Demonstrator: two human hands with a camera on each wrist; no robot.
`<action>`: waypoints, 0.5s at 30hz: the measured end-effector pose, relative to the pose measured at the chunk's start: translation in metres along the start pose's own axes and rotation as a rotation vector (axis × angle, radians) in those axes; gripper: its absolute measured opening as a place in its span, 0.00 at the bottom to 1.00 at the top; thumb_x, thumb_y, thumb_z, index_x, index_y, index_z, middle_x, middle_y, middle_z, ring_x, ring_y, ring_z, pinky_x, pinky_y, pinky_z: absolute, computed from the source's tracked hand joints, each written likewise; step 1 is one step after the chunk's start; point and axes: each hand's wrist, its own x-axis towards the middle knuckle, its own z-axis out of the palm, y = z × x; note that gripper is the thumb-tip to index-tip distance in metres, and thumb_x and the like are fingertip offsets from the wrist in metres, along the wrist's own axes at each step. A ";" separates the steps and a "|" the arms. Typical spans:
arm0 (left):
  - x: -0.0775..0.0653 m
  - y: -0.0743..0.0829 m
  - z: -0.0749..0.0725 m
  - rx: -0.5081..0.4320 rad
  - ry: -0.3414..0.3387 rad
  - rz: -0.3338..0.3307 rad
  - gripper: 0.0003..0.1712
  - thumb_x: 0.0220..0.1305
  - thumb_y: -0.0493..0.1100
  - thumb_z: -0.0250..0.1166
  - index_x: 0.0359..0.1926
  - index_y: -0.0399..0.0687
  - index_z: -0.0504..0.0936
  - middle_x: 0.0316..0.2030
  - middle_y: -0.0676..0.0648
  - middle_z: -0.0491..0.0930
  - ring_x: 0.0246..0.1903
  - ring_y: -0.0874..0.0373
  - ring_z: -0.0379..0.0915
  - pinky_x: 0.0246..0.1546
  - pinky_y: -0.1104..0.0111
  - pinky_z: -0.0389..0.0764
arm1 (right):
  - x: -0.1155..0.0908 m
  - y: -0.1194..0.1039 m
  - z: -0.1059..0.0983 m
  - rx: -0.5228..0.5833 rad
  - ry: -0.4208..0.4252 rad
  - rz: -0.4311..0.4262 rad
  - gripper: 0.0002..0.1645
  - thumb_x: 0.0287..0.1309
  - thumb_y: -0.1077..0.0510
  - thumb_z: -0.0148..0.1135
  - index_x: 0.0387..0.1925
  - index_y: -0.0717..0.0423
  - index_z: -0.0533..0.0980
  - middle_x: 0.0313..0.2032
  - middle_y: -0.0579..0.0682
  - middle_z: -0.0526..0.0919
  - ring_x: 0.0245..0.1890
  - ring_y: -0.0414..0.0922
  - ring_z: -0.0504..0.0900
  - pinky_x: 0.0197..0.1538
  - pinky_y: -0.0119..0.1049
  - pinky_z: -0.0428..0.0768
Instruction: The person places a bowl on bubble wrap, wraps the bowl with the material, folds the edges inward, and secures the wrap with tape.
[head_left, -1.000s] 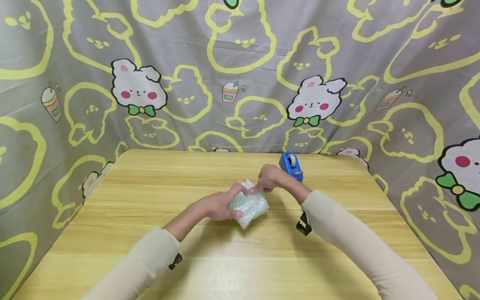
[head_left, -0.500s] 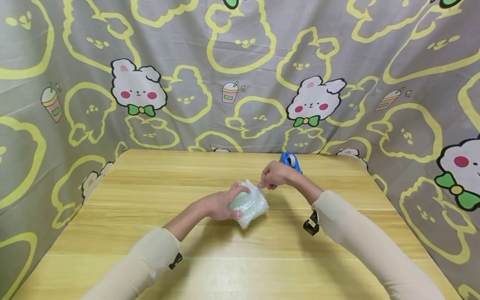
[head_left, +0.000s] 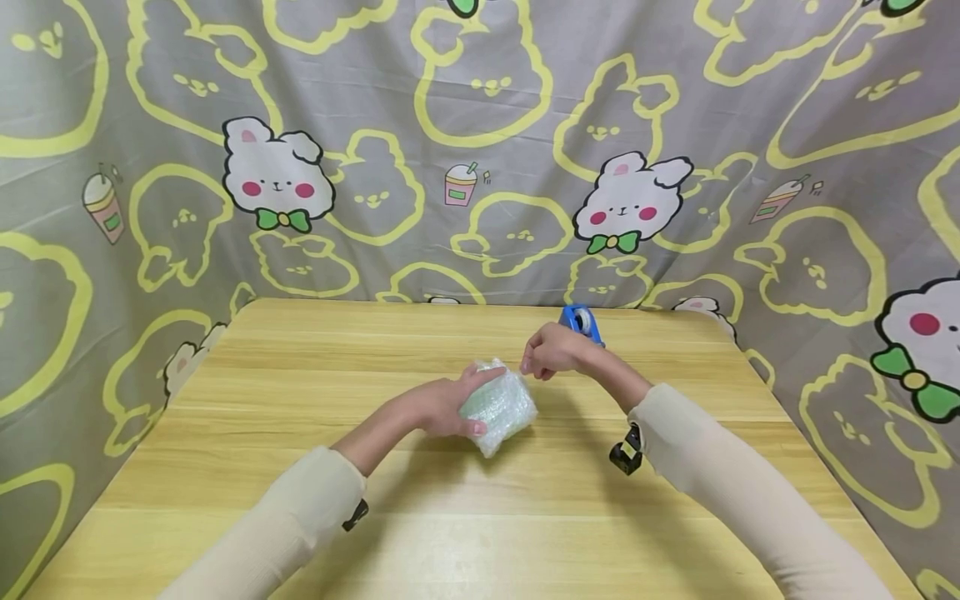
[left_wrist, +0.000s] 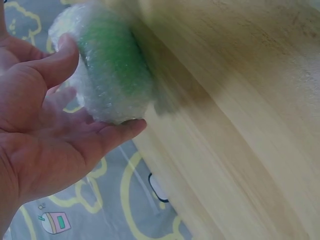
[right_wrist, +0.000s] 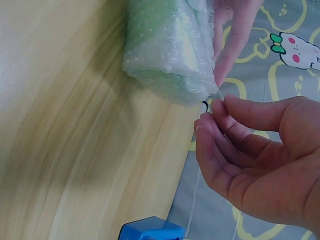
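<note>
A bundle of clear bubble wrap (head_left: 504,408) sits over the middle of the table, and something green shows through it in both wrist views. My left hand (head_left: 447,406) grips its left side, thumb on the near side and a finger stretched along the top. At the bundle's far right corner, my right hand (head_left: 551,351) pinches a short clear strip, which looks like tape, between thumb and forefinger. The strip (right_wrist: 219,93) runs to the edge of the wrap in the right wrist view. The other right fingers are loosely curled.
A blue tape dispenser (head_left: 582,322) with a roll in it stands behind my right hand, partly hidden by it. The wooden table (head_left: 300,358) ends at a grey patterned curtain (head_left: 517,275) behind and at both sides.
My right hand has drawn back from the wrap, rightward, with the clear strip between its fingertips. A left finger has straightened along the bundle's top. The bundle has hardly moved.
</note>
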 end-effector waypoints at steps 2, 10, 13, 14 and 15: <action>-0.001 0.002 -0.002 0.010 -0.001 -0.003 0.50 0.67 0.49 0.69 0.81 0.71 0.48 0.81 0.40 0.42 0.49 0.47 0.78 0.55 0.51 0.78 | 0.001 0.002 0.001 -0.001 0.007 0.003 0.09 0.60 0.64 0.61 0.37 0.66 0.84 0.31 0.56 0.85 0.33 0.45 0.83 0.47 0.41 0.85; -0.002 0.005 -0.002 0.033 -0.007 -0.009 0.50 0.67 0.50 0.69 0.81 0.69 0.48 0.82 0.42 0.41 0.50 0.47 0.78 0.56 0.52 0.78 | 0.007 0.014 0.016 0.169 0.016 0.033 0.09 0.61 0.67 0.56 0.35 0.68 0.81 0.32 0.58 0.84 0.32 0.46 0.85 0.46 0.44 0.87; -0.002 0.005 -0.001 0.029 -0.002 -0.006 0.51 0.67 0.50 0.69 0.81 0.68 0.49 0.81 0.41 0.41 0.51 0.46 0.78 0.57 0.51 0.77 | 0.010 0.018 0.022 0.272 -0.003 0.038 0.09 0.62 0.68 0.52 0.33 0.68 0.78 0.30 0.56 0.82 0.32 0.46 0.85 0.48 0.49 0.87; -0.002 0.004 -0.001 0.027 -0.001 -0.006 0.51 0.67 0.50 0.69 0.81 0.68 0.49 0.81 0.41 0.41 0.52 0.45 0.78 0.57 0.51 0.77 | 0.011 0.019 0.024 0.294 -0.007 0.040 0.09 0.62 0.69 0.51 0.33 0.67 0.77 0.30 0.55 0.81 0.31 0.46 0.84 0.49 0.49 0.87; -0.002 0.004 -0.001 0.026 0.001 -0.006 0.51 0.67 0.51 0.69 0.81 0.69 0.49 0.81 0.41 0.41 0.52 0.45 0.78 0.58 0.51 0.77 | 0.012 0.020 0.025 0.314 -0.009 0.047 0.09 0.62 0.69 0.50 0.33 0.67 0.77 0.30 0.55 0.81 0.31 0.46 0.83 0.48 0.48 0.87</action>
